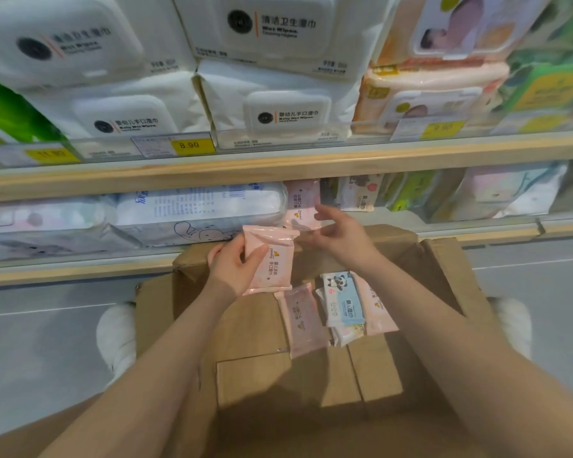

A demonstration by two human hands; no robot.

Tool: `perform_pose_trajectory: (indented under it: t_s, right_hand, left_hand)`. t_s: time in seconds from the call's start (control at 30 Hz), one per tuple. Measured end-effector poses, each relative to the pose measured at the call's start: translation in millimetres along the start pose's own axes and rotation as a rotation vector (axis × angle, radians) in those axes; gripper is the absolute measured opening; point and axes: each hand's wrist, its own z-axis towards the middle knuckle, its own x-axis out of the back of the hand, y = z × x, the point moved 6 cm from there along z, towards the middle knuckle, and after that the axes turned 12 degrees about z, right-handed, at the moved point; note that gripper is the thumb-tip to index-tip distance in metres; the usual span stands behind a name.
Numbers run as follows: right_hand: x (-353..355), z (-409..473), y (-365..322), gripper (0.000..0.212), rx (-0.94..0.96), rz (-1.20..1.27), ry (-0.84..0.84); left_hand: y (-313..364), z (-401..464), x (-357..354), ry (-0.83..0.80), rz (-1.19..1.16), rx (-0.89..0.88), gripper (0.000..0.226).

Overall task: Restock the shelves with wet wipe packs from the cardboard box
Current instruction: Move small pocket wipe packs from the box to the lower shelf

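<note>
Left hand [235,262]: its fingers [257,256] are curled round a flat pink plastic wet wipe pack [269,259], thumb across the printed face, holding it upright over the open brown cardboard box [252,328].

Right hand [339,234]: released, fingers loosely spread and grasping nothing; it hovers just right of the held pack's top corner, apart from it or barely brushing it; I cannot tell which.

Shelf target: just above and behind the right fingers, a matching pink pack [301,201] stands on the lower wooden shelf [80,269], between a large white pack with blue print [199,206] and small mixed packs to the right.

Box stock: below both hands, on the box floor, lie another pink pack [303,320], a white-and-blue pack with a panda picture [343,299] and a further pink pack [376,309], touching one another.

Upper shelf: large white lidded wipe packs [278,117] behind yellow price tags [188,145], well above the fingers.

Risk, slip: the film looks slick, and a one-handed grip could let the pack drop into the box.

Risk, slot: the gap beside the standing pink pack looks narrow; pushing in at a tilt could topple that pack or leave the new one crooked.

Risk, mix-up: the pink packs look alike, so one could land in the wrong row.
</note>
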Motion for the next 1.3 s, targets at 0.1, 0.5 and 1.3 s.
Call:
perform_pose_trajectory:
  t_s: [0.1, 0.5, 1.3]
  right_hand:
    - [-16.1, -26.1, 3.1, 0.046, 0.022, 0.019, -0.152]
    - [32.2, 3.4, -30.6, 0.009, 0.178, -0.206, 0.181]
    - [17.9, 68.7, 22.7, 0.032, -0.071, -0.383, 0.118]
  left_hand:
    - [25.6, -5.1, -3.3, -0.063, -0.238, -0.041, 0.013]
    - [9.7, -12.2, -1.0, 0.03, 0.486, -0.292, 0.045]
    - [6.8, -9.7, -6.3, 0.202, 0.517, -0.379, 0.049]
